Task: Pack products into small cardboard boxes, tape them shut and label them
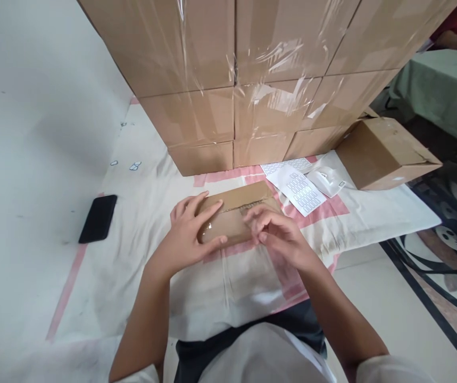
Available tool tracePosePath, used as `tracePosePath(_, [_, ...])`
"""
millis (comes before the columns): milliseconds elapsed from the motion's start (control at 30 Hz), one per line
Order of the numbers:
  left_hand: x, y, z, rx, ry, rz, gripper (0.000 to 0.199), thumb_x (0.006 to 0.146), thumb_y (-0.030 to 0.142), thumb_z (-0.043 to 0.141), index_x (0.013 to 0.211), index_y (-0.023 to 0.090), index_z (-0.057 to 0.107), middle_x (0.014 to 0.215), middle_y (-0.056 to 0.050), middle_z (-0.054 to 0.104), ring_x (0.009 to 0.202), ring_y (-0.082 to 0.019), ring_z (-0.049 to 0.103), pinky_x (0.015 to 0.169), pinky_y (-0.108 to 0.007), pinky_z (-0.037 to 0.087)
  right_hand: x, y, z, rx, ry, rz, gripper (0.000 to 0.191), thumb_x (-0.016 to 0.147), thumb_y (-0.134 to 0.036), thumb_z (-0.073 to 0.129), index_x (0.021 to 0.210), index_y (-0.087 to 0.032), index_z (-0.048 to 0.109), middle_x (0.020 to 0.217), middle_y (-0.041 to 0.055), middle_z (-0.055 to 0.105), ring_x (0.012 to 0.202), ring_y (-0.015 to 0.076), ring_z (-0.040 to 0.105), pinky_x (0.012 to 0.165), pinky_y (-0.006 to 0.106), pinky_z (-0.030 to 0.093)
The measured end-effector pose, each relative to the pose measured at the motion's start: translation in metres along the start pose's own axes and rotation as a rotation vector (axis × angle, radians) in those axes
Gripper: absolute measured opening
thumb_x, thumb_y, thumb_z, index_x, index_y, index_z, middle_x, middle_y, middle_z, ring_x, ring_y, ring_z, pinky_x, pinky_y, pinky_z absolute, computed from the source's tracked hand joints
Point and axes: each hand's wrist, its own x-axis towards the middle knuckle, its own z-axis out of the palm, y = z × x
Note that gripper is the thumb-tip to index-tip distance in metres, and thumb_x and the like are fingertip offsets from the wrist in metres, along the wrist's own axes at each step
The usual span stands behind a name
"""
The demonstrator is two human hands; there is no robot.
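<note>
- Handling a small, shallow cardboard box [232, 227], lying on the cloth-covered bench [120, 287] in from the front edge, before the stacked cartons [200, 122] along the back.
- Bracing the box's left end with the left hand [193, 229]: fingers spread wide across the top, thumb well apart on the side nearer the front edge, resting on the board rather than closed around anything.
- Holding the right hand [278, 229] at the right end, fingers curled and bunched beside the ragged seam [249, 205]; too blurred at the tips to tell whether pinching anything.
- Probably stiff at the walls and corners, softer along the seam; likely light enough to lift, though impossible to be sure with the contents hidden.
- Likely slippery where shiny with what looks like clear tape [207, 227], grippier on bare board.
- Best taken by both short ends, palms against the side walls, without pressing on the seam.
- Flanked by a phone [98, 218] towards the bench's left edge, and by a printed sheet [298, 190] and an open carton [388, 151] towards the right.
</note>
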Motion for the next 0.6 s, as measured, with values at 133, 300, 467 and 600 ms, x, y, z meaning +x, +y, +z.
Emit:
tracePosePath(133, [-0.004,0.02,-0.009,-0.194,0.164,0.162,0.061,0.093,0.077,0.055,0.133,0.032,0.068,0.138,-0.011,0.06,0.132,-0.032,0.05,0.116,-0.055,0.033,-0.002,-0.017,0.008,-0.16,-0.104,-0.027,0.006,0.1,-0.023,0.063,0.094,-0.025,0.065,0.115,0.0083,0.063,0.096,0.0209,0.061,0.068,0.031,0.049])
tracePosePath(300, [-0.004,0.044,-0.006,-0.264,0.232,0.353,0.015,0.099,0.04,0.069,0.09,0.028,0.07,0.088,0.001,0.071,0.086,-0.018,0.063,0.089,-0.043,0.042,-0.003,-0.029,0.022,-0.32,-0.129,-0.106,0.01,0.096,-0.017,0.062,0.097,-0.025,0.067,0.1,0.0042,0.066,0.082,0.0164,0.06,0.064,0.029,0.051])
tracePosePath(467, [-0.019,0.042,-0.007,-0.018,0.51,0.367,0.008,0.094,0.024,0.07,0.088,0.028,0.065,0.076,0.003,0.069,0.076,-0.018,0.065,0.079,-0.043,0.044,-0.01,-0.039,0.027,-0.536,0.089,-0.079,0.025,0.096,-0.019,0.067,0.119,-0.029,0.071,0.067,-0.0058,0.062,0.049,0.0099,0.045,0.049,0.026,0.04])
tracePosePath(600, [-0.032,0.027,-0.026,-0.084,0.696,0.278,0.011,0.094,0.023,0.066,0.085,0.027,0.061,0.074,0.002,0.063,0.069,-0.017,0.06,0.071,-0.039,0.046,0.002,-0.047,0.009,-0.806,0.379,-0.145,0.034,0.098,-0.029,0.067,0.133,-0.03,0.065,0.074,-0.0014,0.067,0.062,0.0179,0.06,0.064,0.035,0.052])
